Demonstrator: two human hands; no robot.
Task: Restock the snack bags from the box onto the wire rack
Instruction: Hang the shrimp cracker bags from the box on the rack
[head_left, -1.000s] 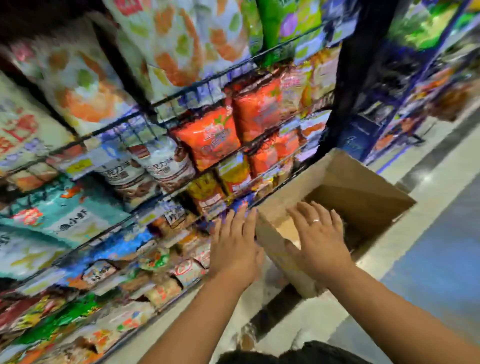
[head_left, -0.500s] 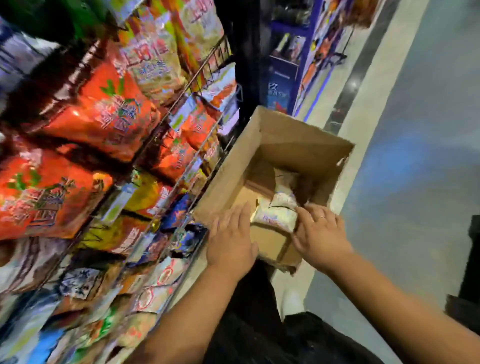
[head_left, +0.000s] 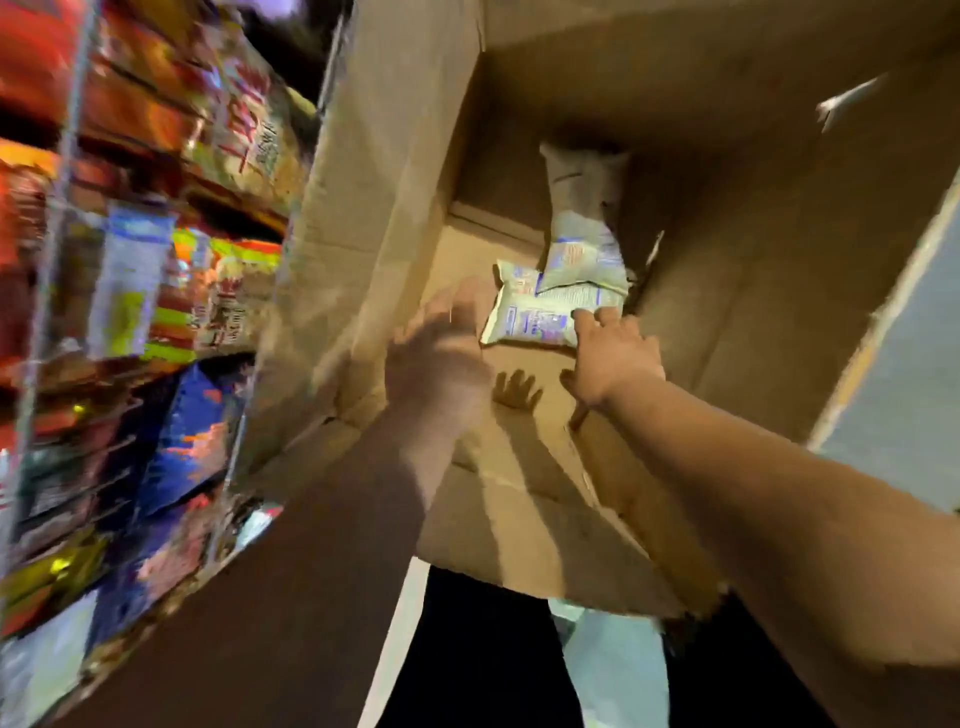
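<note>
A big brown cardboard box (head_left: 727, 218) sits open on the floor, and we look right down into it; it is nearly empty, with lots of bare brown bottom showing; two white snack bags with purple print are left inside, down near the far corner; the flat bag (head_left: 530, 312) lies on the bottom of the box; the leaning bag (head_left: 584, 228) stands up against the back wall and its lower end rests on top of the flat one; both arms reach down into the box; the right hand (head_left: 610, 358) has its fingers spread and its fingertips touch the near edge of the flat bag, but it has not closed around it, so it holds nothing; the left hand (head_left: 441, 358) is just beside the flat bag on its left side, close to the box wall; it looks flat and loose with nothing in it, but it is very blurry, so whether it touches the bag cannot be told; on the left of the box is the wire rack (head_left: 67, 218), packed full of red, orange, yellow and blue snack packs (head_left: 182, 457), all smeared and blurry; a pale floor (head_left: 904, 374) shows to the right of the box.
</note>
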